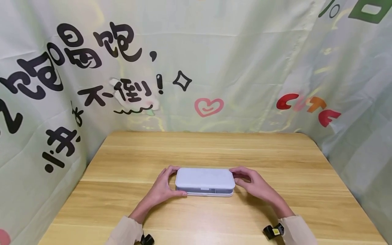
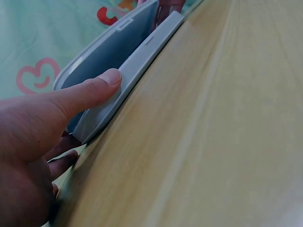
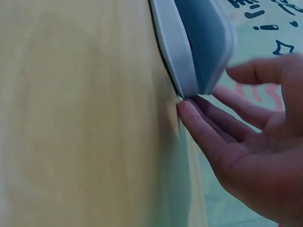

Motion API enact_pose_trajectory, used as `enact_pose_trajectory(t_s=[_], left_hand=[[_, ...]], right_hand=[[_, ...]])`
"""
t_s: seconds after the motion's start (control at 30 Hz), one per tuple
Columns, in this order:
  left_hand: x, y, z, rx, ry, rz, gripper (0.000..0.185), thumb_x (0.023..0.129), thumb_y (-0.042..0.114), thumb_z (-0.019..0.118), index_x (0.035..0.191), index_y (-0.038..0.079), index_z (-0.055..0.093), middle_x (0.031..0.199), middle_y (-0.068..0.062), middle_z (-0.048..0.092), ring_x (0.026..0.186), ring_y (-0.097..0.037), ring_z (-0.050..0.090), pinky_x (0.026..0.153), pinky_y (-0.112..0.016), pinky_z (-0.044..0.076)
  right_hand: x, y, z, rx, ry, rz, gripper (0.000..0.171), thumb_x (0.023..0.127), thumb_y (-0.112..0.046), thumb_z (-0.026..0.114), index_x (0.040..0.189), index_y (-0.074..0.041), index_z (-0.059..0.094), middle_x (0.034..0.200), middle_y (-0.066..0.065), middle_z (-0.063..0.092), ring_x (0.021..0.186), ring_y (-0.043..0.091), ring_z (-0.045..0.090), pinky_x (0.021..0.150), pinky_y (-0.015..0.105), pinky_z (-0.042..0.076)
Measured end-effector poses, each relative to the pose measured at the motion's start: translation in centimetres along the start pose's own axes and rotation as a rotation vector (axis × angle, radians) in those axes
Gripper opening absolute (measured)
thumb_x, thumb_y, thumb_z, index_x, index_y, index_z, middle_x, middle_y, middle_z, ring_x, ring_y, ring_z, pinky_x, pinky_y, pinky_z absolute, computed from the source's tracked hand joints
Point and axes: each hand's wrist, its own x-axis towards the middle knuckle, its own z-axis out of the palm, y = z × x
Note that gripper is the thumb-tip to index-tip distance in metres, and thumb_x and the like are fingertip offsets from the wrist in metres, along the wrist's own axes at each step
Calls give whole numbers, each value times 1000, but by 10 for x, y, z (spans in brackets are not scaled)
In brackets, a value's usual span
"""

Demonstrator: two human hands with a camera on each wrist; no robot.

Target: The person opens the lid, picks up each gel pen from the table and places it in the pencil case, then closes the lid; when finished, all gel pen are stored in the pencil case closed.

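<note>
A white plastic case (image 1: 205, 177), like a pencil box, lies lengthwise on the wooden table. Its lid (image 3: 220, 42) stands partly raised, with a gap above the base along the front. My left hand (image 1: 162, 187) grips the left end: the thumb (image 2: 102, 87) presses on the base's front wall and the fingers reach round behind. At the other end is my right hand (image 1: 252, 183), its index fingertip at the lid's back right corner and its thumb close by the end of the base. The inside of the case is mostly hidden.
The wooden table (image 1: 137, 146) spreads out on all sides of the case. Printed cloth (image 1: 245, 61) hangs behind the table and along both sides. A small black camera (image 1: 273, 231) is strapped at the right wrist, and another (image 1: 147, 239) at the left.
</note>
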Motion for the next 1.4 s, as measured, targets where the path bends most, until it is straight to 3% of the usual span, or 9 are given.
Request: enact_pose_trajectory(t_s=[0.17,0.37,0.63,0.87,1.03,1.4], left_hand=[[-1,-3,-1,10,-12,24,95,61,42,100,138,10,54,139,-8,62,133,-30,53,123,-57,22],[2,-7,-4,38,-38,73,97,66,40,98,144,7,52,142,-10,60,136,-33,51,124,-61,13],[3,-7,-7,-43,-191,-7,97,77,43,91,156,14,43,159,-10,43,153,-38,22,125,-62,2],[4,-8,-9,-87,-197,9,86,84,36,87,155,14,44,161,-12,40,154,-37,22,124,-62,-1],[5,-7,-9,-80,-199,26,87,83,36,88,154,12,45,160,-12,42,151,-33,30,126,-56,-1],[3,-4,-7,-49,-215,65,90,84,40,86,155,6,42,159,-16,41,150,-36,32,125,-61,0]], right_hand=[[-1,-1,-1,39,-70,6,51,99,-20,70,141,4,55,137,20,62,128,37,58,108,39,49],[3,2,0,94,-104,41,65,93,-21,78,145,6,49,143,25,56,133,43,52,108,36,48],[-3,6,-6,113,-133,31,69,91,-15,80,146,9,46,147,29,51,137,47,47,108,39,47],[-4,4,-9,86,-109,6,69,90,-14,80,145,12,47,145,31,51,133,49,50,106,41,50],[-6,2,-7,76,-110,9,70,90,-16,81,145,11,47,145,31,52,132,48,51,106,42,50],[-12,4,-2,-6,-85,-14,68,88,-18,82,142,8,51,140,28,57,127,46,56,103,45,52]])
